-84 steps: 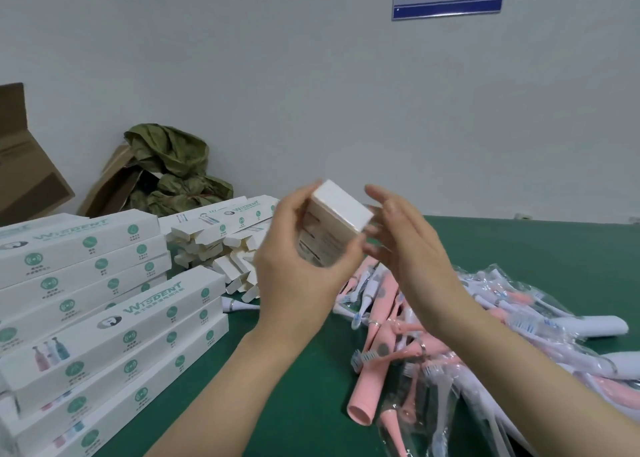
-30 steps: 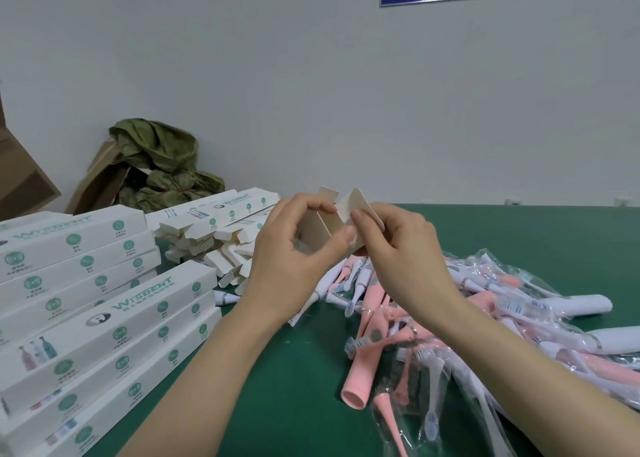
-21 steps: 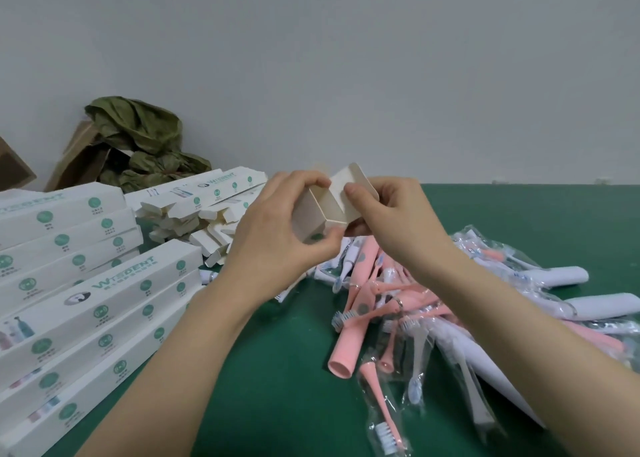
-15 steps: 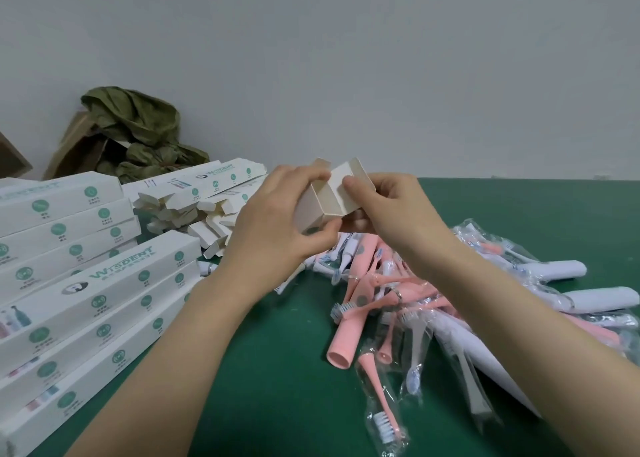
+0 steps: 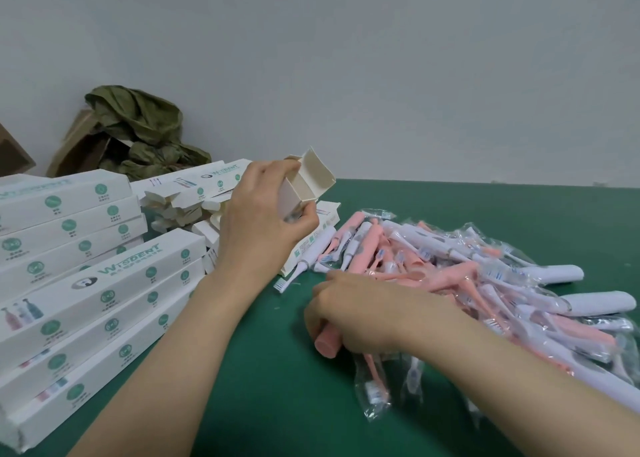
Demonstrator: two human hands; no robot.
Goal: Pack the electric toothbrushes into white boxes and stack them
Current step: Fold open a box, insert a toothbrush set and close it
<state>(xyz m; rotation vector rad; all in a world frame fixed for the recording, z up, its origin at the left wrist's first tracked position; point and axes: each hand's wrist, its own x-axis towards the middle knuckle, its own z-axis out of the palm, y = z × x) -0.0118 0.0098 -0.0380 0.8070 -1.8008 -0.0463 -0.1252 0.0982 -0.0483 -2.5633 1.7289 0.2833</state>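
White boxes (image 5: 104,283) stacked far left on the green table (image 5: 277,394) | your left hand (image 5: 263,224) grips an open-ended box (image 5: 311,183), raised, flaps up | your right hand (image 5: 360,311) is curled round a pink toothbrush (image 5: 327,345) at the pile's near-left edge | bagged toothbrushes (image 5: 502,283) heaped on the right
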